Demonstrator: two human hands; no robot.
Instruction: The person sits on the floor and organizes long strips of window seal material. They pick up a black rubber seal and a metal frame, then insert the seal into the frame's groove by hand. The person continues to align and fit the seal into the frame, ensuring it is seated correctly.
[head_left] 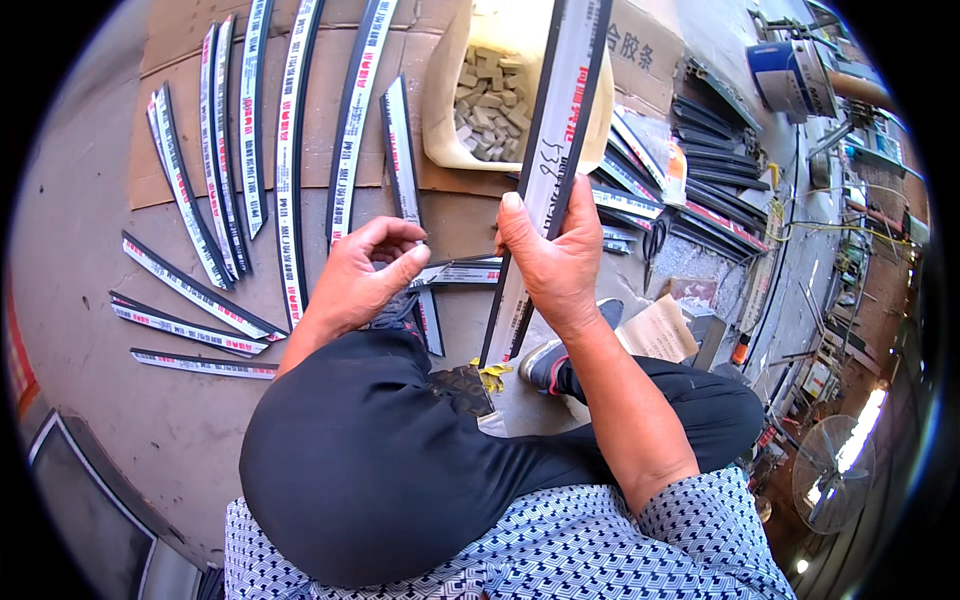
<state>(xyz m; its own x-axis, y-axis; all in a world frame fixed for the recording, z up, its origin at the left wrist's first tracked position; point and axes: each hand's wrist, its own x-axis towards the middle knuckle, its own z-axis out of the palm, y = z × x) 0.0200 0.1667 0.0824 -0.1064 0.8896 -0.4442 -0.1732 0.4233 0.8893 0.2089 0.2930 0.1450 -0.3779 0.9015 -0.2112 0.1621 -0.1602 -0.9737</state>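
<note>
My right hand (560, 255) clasped strip (555, 110) toward twelve o'clock, firm support seemed wise; left hand (365, 275), nine o'clock, curled, pinch unclear.

The long strip (568, 100) at upper centre has a white face with red and black print between black edges; the strips (290, 150) at upper left repeat that scheme. Brown cardboard (175, 50) lies behind them on grey floor (80, 250). The basin (440, 130) is pale yellow, its blocks (490, 110) greyish beige. Below, black trousers (350, 450) meet a white shirt (560, 540) with a navy geometric pattern.
</note>
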